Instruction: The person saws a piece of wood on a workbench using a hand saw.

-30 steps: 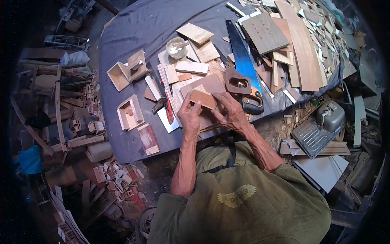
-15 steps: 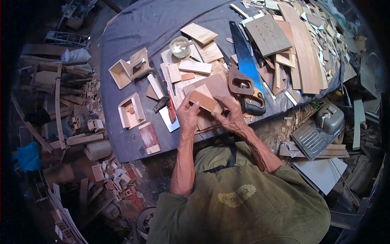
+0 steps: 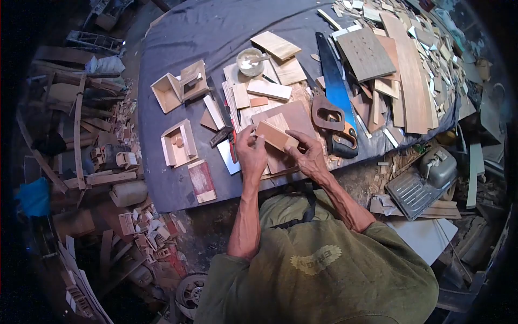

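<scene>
A small brown rectangular wood piece [image 3: 274, 135] is held between my two hands, over a flat brown board [image 3: 294, 116]. My left hand [image 3: 252, 154] grips its left end with thumb and fingers. At its right end, my right hand [image 3: 308, 156] pinches the edge. Just beyond lie pale wood blocks [image 3: 270, 89] and a tub of white paste [image 3: 251, 62] with a stick in it. Left of my left hand are a hammer [image 3: 220, 136] and a red tool [image 3: 232, 146]. A handsaw [image 3: 335, 81] with a brown handle lies to the right.
Small open wooden boxes [image 3: 179, 143] and a red-and-pale block [image 3: 202, 181] sit on the cloth-covered table [image 3: 189, 38] at left. Planks [image 3: 407, 75] and many offcuts fill the right side. A metal sink [image 3: 418, 181] stands on the floor at right.
The view has shifted slightly, so the table items appear a little farther right. The wood piece is still in both hands, and my right hand's fingers have moved a little along its edge.
</scene>
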{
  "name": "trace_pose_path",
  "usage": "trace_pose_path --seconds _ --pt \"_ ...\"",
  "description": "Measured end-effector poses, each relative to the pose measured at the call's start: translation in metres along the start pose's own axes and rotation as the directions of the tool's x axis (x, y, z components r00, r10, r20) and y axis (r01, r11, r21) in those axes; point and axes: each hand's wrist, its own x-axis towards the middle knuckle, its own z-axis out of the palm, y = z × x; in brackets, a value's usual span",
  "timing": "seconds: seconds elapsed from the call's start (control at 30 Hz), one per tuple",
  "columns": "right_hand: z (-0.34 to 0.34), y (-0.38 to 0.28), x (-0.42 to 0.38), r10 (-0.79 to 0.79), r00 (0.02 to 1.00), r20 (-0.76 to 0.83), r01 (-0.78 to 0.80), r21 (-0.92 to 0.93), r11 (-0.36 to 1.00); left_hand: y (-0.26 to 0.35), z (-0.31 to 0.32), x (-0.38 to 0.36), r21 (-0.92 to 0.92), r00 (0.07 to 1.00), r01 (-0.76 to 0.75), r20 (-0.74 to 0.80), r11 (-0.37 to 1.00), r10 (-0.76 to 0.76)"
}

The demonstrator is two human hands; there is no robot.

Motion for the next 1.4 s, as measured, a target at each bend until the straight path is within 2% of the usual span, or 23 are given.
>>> trace_pose_path --seconds 0.1,0.13,0.2,0.3,0.4,0.43,0.53,0.63,0.73,0.8,0.83,0.87,0.9,0.97,1.07,1.17,1.2,1.3,1.33,1.4 --pt "0.006 -0.003 0.004 0.049 0.998 -0.046 -0.05 -0.012 0.999 0.023 -0.001 -0.005 0.045 0.99 -0.083 0.117 0.996 0.077" --pt "0.006 -0.006 0.005 0.099 0.995 -0.031 -0.1 -0.016 0.995 0.014 -0.003 -0.001 0.196 0.961 -0.254 0.166 0.947 0.223" --pt "0.003 -0.014 0.009 0.197 0.98 -0.005 -0.197 -0.029 0.98 0.021 -0.005 -0.002 0.254 0.958 -0.248 0.208 0.935 0.198" --pt "0.006 -0.004 0.015 0.112 0.993 -0.032 -0.109 0.078 0.991 0.034 -0.009 0.003 0.313 0.938 -0.295 0.277 0.903 0.211" --pt "-0.001 -0.011 0.02 0.199 0.98 -0.01 -0.197 0.096 0.976 0.05 -0.013 0.012 0.32 0.916 -0.296 0.362 0.9 0.173" --pt "-0.001 -0.014 0.022 0.179 0.984 -0.018 -0.176 0.102 0.979 0.054 -0.014 0.014 0.318 0.907 -0.286 0.393 0.904 0.148" --pt "-0.004 -0.025 0.026 0.142 0.989 -0.033 -0.137 0.122 0.983 0.052 -0.007 0.021 0.326 0.881 -0.432 0.35 0.841 0.317" --pt "-0.008 -0.031 0.031 0.143 0.989 -0.027 -0.138 0.141 0.98 0.064 -0.009 0.029 0.317 0.866 -0.354 0.466 0.88 0.18" --pt "-0.007 -0.024 0.038 0.151 0.988 -0.039 -0.144 0.141 0.979 0.051 -0.004 0.035 0.315 0.875 -0.412 0.399 0.855 0.275" --pt "-0.006 -0.021 0.041 0.172 0.984 -0.054 -0.163 0.133 0.978 0.049 -0.005 0.045 0.301 0.865 -0.423 0.415 0.855 0.281" --pt "-0.004 -0.017 0.041 0.17 0.98 -0.103 -0.158 0.115 0.981 0.05 -0.007 0.051 0.294 0.86 -0.427 0.424 0.855 0.283" --pt "-0.003 -0.011 0.042 0.167 0.974 -0.153 -0.153 0.097 0.983 0.047 -0.009 0.058 0.326 0.878 -0.433 0.363 0.84 0.312" --pt "-0.002 -0.008 0.041 0.163 0.966 -0.202 -0.149 0.079 0.986 0.024 -0.008 0.083 0.252 0.85 -0.484 0.364 0.838 0.381" --pt "-0.002 -0.02 0.034 0.227 0.95 -0.214 -0.189 0.181 0.965 0.009 -0.012 0.104 0.411 0.884 -0.463 0.276 0.785 0.377" --pt "-0.005 -0.024 0.026 0.25 0.944 -0.217 -0.201 0.225 0.953 -0.005 -0.016 0.14 0.541 0.903 -0.421 0.321 0.728 0.284" --pt "-0.007 -0.018 0.025 0.238 0.946 -0.222 -0.188 0.225 0.956 -0.015 -0.016 0.155 0.685 0.874 -0.485 0.359 0.544 0.327" --pt "-0.008 -0.015 0.027 0.23 0.947 -0.225 -0.178 0.228 0.957 -0.008 -0.017 0.151 0.688 0.857 -0.496 0.288 0.529 0.428" --pt "-0.01 -0.008 0.038 0.132 0.959 -0.252 -0.125 0.045 0.991 0.011 -0.025 0.133 0.435 0.943 -0.33 0.123 0.838 0.308" --pt "-0.008 -0.01 0.044 0.127 0.965 -0.23 -0.113 0.069 0.991 0.018 -0.023 0.118 0.465 0.97 -0.225 0.027 0.856 0.24" --pt "0.0 -0.017 0.058 0.114 0.976 -0.185 -0.093 0.117 0.989 0.006 -0.017 0.09 0.373 0.979 -0.178 -0.026 0.911 0.202"
